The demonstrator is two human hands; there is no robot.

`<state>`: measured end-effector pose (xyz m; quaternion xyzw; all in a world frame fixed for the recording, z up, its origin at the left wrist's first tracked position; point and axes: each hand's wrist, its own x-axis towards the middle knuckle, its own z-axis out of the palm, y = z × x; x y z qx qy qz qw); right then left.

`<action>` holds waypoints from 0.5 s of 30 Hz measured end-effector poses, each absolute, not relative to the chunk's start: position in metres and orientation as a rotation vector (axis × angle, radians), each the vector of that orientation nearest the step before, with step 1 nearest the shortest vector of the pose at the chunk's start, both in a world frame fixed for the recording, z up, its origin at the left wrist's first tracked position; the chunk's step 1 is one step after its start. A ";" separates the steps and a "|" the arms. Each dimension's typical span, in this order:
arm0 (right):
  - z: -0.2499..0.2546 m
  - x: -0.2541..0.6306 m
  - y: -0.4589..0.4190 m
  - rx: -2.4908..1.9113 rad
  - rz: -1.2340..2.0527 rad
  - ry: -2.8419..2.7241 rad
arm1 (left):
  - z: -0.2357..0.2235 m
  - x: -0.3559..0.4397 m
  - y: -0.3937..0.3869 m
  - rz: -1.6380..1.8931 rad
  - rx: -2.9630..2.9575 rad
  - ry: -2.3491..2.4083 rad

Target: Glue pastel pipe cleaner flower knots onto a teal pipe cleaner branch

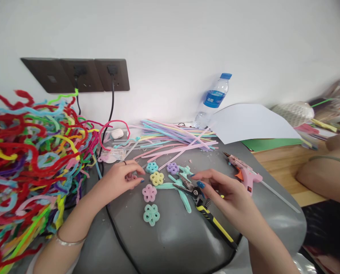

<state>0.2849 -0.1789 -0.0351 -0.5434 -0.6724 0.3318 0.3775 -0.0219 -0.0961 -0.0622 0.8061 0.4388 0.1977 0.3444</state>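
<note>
My left hand (127, 176) hovers low over the grey seat-like surface, thumb and forefinger apart. A dusky pink flower (131, 177) shows partly beneath its fingers; whether they touch it I cannot tell. Beside it lie small fuzzy pipe-cleaner flowers: blue (152, 167), yellow (156, 178), pink (149, 193), mint (151, 215) and purple (173, 168). To the right, my right hand (215, 186) has thumb and forefinger apart with nothing visible between them. Near its fingertips rest yellow-and-black pliers (215, 224), jaws spread over mint leaf-like pieces (184, 199).
A tangled heap of coloured pipe cleaners (38, 160) fills the left. Straight pastel pipe cleaners (175, 135) lie at the back, near a water bottle (215, 97). A pink glue gun (247, 177) lies right, before white paper (252, 121). A black cable (117, 232) crosses the surface. Another person's arm (326, 171) is far right.
</note>
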 end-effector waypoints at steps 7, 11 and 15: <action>-0.039 0.285 -0.176 -1.423 0.889 -1.674 | -0.062 -0.043 -0.087 0.286 2.139 1.191; -0.045 0.277 -0.174 -1.436 0.951 -1.638 | -0.058 -0.041 -0.088 0.295 1.995 1.184; -0.051 0.260 -0.169 -1.426 1.004 -1.579 | -0.055 -0.036 -0.089 0.472 1.702 1.170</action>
